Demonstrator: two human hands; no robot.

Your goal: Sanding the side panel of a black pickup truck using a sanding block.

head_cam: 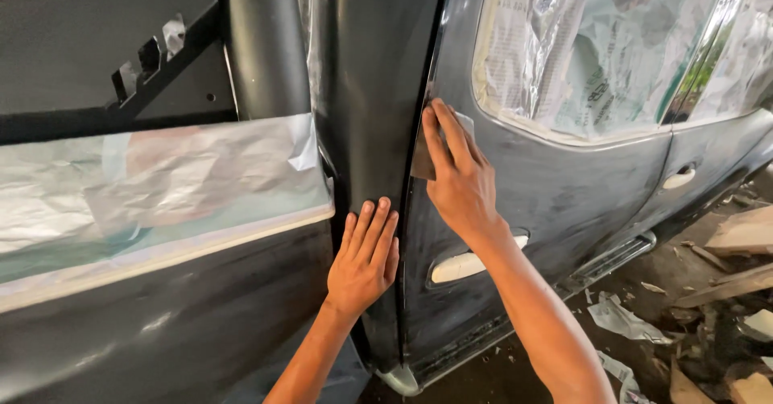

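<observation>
A dark grey car body fills the view. My right hand (455,175) presses a small grey sheet of sandpaper (425,156) flat against the front edge of the rear door (547,187), just below the window. My left hand (366,255) lies flat with fingers together on the dark pillar panel (366,130) beside the door gap, lower down, holding nothing. A masked door handle (463,265) sits under my right wrist.
Newspaper and tape cover the door window (596,50). An open front door at left carries masking paper (153,187). A second masked handle (678,179) sits farther right. Wood scraps (741,267) and torn paper (620,319) litter the ground at right.
</observation>
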